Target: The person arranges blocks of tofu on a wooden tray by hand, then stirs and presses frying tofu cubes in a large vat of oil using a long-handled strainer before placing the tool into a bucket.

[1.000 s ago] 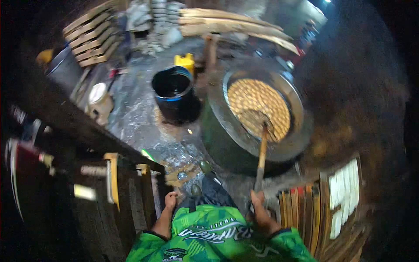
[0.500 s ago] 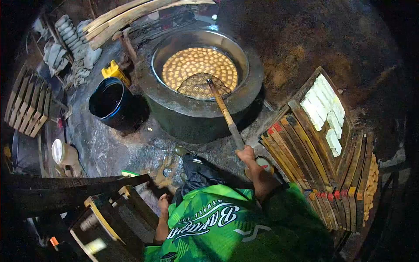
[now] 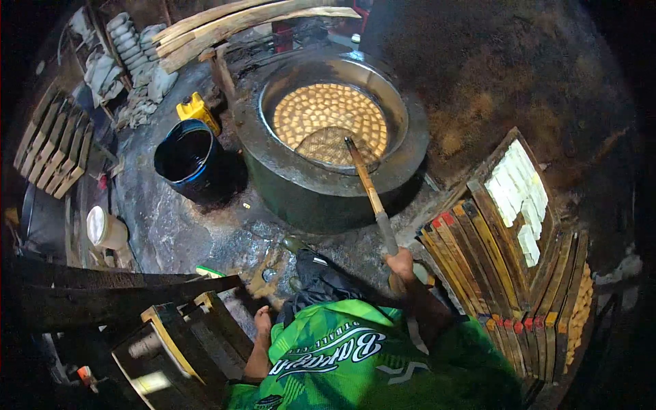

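Note:
My right hand [image 3: 400,262] is closed around the lower end of the long handle of a wire skimmer [image 3: 367,179]. The handle slants away to a round mesh head [image 3: 335,146], which lies over the near side of a wide metal pan [image 3: 403,109]. Many golden-brown, tofu-like cubes [image 3: 329,109] float across the pan. At my left side hangs my left hand [image 3: 262,319], close to the green shirt; nothing shows in it, and its fingers are mostly turned out of sight.
The pan sits in a round dark stove [image 3: 301,198]. Left of it stand a dark bucket [image 3: 186,160] and a yellow jerrycan [image 3: 198,111]. White blocks [image 3: 518,191] lie on wooden frames [image 3: 471,260] at right. A white pail [image 3: 107,229] and wooden racks [image 3: 171,348] are at left.
The whole view has shifted, so the scene sits further right and lower. The skimmer's mesh now seems to lie lower among the cubes. My right hand keeps its grip on the handle.

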